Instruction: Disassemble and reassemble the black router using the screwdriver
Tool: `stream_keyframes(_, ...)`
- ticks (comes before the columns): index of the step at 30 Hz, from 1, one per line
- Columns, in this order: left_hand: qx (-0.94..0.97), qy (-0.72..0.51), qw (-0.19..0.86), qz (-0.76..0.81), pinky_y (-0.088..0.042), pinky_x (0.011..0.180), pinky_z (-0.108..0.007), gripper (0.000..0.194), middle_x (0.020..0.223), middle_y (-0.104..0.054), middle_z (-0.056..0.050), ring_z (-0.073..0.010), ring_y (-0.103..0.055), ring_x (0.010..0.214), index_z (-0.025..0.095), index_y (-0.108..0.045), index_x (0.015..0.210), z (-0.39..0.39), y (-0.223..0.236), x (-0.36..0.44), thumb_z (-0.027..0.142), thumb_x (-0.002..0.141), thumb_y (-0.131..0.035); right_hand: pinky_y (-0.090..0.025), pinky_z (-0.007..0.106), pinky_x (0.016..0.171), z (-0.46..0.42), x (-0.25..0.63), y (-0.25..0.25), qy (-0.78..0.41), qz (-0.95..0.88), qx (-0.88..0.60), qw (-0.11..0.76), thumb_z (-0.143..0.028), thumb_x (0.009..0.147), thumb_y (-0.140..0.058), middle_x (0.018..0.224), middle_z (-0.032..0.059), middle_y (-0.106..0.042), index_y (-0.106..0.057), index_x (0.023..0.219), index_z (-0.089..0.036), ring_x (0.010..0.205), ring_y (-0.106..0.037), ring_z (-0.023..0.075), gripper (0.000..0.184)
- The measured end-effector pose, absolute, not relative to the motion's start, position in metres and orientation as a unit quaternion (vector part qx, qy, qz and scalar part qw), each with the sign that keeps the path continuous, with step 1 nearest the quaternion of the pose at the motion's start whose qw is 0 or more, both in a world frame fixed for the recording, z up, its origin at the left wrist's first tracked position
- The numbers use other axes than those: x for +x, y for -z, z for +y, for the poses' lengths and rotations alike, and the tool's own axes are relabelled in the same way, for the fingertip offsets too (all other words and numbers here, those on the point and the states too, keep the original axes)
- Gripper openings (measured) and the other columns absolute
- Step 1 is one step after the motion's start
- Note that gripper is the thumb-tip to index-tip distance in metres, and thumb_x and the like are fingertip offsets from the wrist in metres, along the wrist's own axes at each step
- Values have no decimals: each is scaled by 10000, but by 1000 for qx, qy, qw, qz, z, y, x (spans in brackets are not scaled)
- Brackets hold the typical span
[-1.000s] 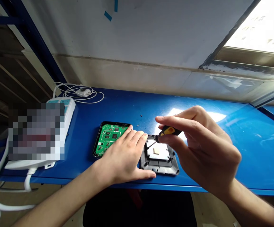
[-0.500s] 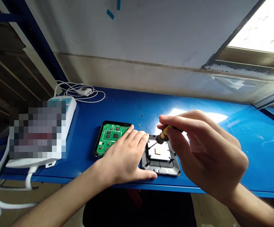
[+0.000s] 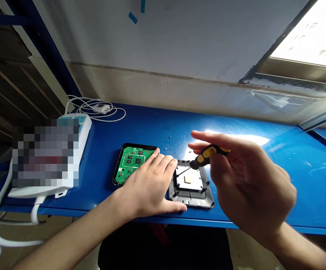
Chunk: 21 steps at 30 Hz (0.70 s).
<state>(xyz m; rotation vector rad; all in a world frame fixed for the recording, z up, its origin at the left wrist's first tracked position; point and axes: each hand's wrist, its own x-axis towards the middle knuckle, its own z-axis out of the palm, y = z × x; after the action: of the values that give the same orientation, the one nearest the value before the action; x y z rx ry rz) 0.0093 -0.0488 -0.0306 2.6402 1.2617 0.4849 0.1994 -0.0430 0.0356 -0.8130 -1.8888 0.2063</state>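
My right hand [image 3: 244, 183] grips a small screwdriver [image 3: 205, 155] with a yellow and black handle. Its thin shaft slants down and left, and the tip rests at the upper left of a dark grey square cover [image 3: 191, 200] holding a silvery plate. My left hand [image 3: 148, 183] lies flat with fingers stretched out, pressing the cover's left edge and the blue shelf. Its fingertips overlap the right side of a black tray with a green circuit board [image 3: 129, 163].
A few tiny screws [image 3: 169, 137] lie loose on the blue shelf [image 3: 264, 157] behind the cover. A white power strip [image 3: 75, 123] and a coiled white cable with a plug [image 3: 99, 108] occupy the left end. The grey wall stands behind, and the shelf's front edge is near.
My right hand's fingers have shifted round the screwdriver handle, which now shows more and tilts further to the right. The left hand and both parts have stayed put.
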Motion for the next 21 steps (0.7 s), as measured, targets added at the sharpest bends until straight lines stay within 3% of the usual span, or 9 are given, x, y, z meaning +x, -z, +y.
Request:
stream_keyframes(3,887,-164,85,424,-213,1330,-514,1009,1548,-542,-226,-372,-445,1503,41,-474,1492,-49,32,9,811,856,-619,-650,423,837,-41,200,-36,-95,-794,-323,506,-141,1003,-552,1284,91,-743,-714,1301,-256,1013,-767,238,358)
stream_keyframes(6,883,-166,95,430,-254,1317,-532,958,1526,-569,-205,-377,-456,1496,85,-503,1468,-49,31,8,798,844,-647,-619,388,717,-39,200,-37,-58,-798,-300,520,-157,913,-743,1099,78,-719,-755,1235,-279,907,-730,221,345)
stream_keyframes(8,881,-169,96,431,-272,1309,-539,952,1524,-574,-201,-381,-462,1493,99,-505,1464,-50,31,8,800,837,-653,-595,368,678,-39,200,-36,-41,-798,-297,523,-117,889,-764,1025,61,-710,-753,1249,-284,860,-717,203,397)
stream_keyframes(12,887,-166,85,423,-213,1329,-527,976,1530,-562,-218,-372,-464,1492,63,-487,1481,-49,30,8,798,855,-633,-620,373,781,-41,199,-34,-70,-802,-307,507,-68,981,-560,1198,90,-760,-667,1389,-220,930,-768,196,448)
stream_keyframes(15,886,-164,81,426,-213,1328,-513,999,1534,-556,-219,-372,-455,1497,46,-488,1482,-49,30,9,795,842,-655,-637,398,791,-41,199,-33,-100,-800,-293,514,-97,977,-593,1308,110,-716,-691,1352,-231,955,-768,210,410)
stream_keyframes(18,883,-162,86,431,-241,1320,-499,1026,1541,-550,-215,-375,-453,1498,61,-493,1481,-49,29,9,801,801,-700,-635,398,709,-39,198,-32,-86,-789,-286,537,-98,888,-750,1161,80,-704,-762,1228,-288,887,-740,207,390)
stream_keyframes(21,886,-158,88,428,-225,1322,-528,1025,1537,-549,-215,-384,-446,1499,61,-487,1486,-49,29,8,802,809,-693,-645,415,720,-40,199,-32,-69,-784,-298,541,-82,900,-714,1095,63,-740,-732,1285,-316,909,-748,229,451)
